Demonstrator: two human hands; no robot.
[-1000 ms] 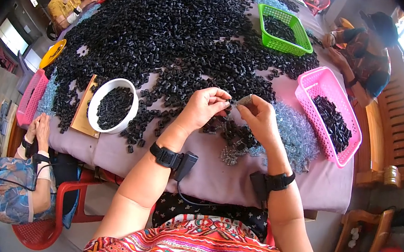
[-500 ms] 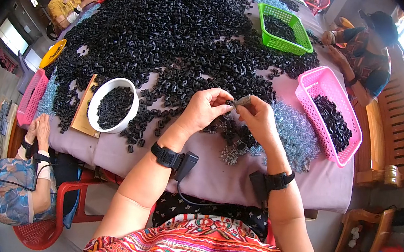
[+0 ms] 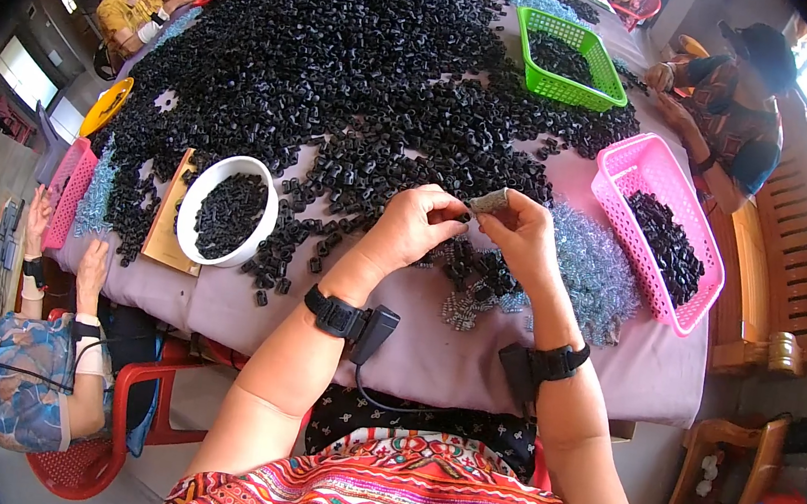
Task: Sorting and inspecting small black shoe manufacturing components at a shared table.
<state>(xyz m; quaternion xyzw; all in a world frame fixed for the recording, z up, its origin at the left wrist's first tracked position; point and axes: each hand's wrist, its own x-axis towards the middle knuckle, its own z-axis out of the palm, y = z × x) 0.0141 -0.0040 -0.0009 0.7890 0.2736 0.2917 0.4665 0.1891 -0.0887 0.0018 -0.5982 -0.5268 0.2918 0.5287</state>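
My left hand (image 3: 413,228) pinches a small black plastic part (image 3: 463,217) at its fingertips. My right hand (image 3: 523,237) holds a small grey metal clip strip (image 3: 488,201) right against that part. Both hands meet above the table's near edge, over a little heap of black parts (image 3: 482,267) and a spread of shiny metal clips (image 3: 588,270). A huge pile of black plastic parts (image 3: 347,54) covers the table beyond the hands. Each wrist carries a black band with a small device.
A white bowl (image 3: 198,202) of black parts sits on a wooden board at left. A pink basket (image 3: 650,172) lies right, a green basket (image 3: 552,28) far. Other people sit at the left, far left and far right. A red chair (image 3: 118,398) stands lower left.
My hands have stayed over the same spot; the fingers have shifted slightly, bringing the grey strip and black part together.
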